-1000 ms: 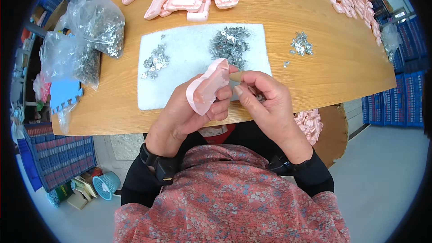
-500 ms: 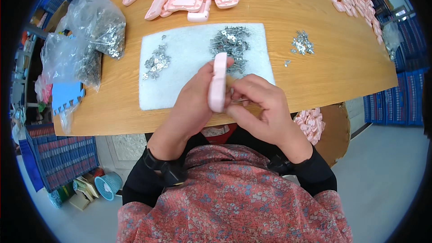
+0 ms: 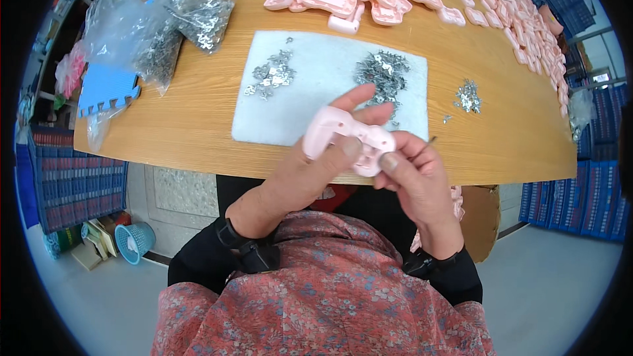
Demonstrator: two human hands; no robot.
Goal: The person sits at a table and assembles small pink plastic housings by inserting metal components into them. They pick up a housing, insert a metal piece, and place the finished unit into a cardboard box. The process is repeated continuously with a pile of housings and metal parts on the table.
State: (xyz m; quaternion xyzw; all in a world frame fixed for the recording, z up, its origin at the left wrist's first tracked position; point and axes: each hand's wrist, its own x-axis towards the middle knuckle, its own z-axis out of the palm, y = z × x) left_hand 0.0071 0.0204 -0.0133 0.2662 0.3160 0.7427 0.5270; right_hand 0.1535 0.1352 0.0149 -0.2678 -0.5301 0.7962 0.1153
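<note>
A pale pink plastic shell (image 3: 321, 130), rounded and hollow with small holes and ribs, is held tilted over the near edge of the white foam mat (image 3: 316, 92). My left hand (image 3: 323, 165) grips it, thumb across its face and fingers behind. At its right end my right hand (image 3: 422, 175) pinches the rim between thumb and fingers. A thin dark tip (image 3: 432, 140) sticks out beyond the right fingers; its kind I cannot make out. Small metal clips lie on the mat in a dense pile (image 3: 384, 72) and a looser one (image 3: 273, 76).
Many pink shells (image 3: 330, 0) are heaped along the table's far side and right. A small clip pile (image 3: 468, 97) lies right of the mat. Clear bags of metal pieces (image 3: 198, 13) and a blue foam tile (image 3: 109, 86) stand left. A cardboard box (image 3: 480, 221) is below the table's edge.
The shell has turned from edge-on to show its face. My right hand has moved from beside the shell to its right end. The whole view has shifted, so the table sits further right.
</note>
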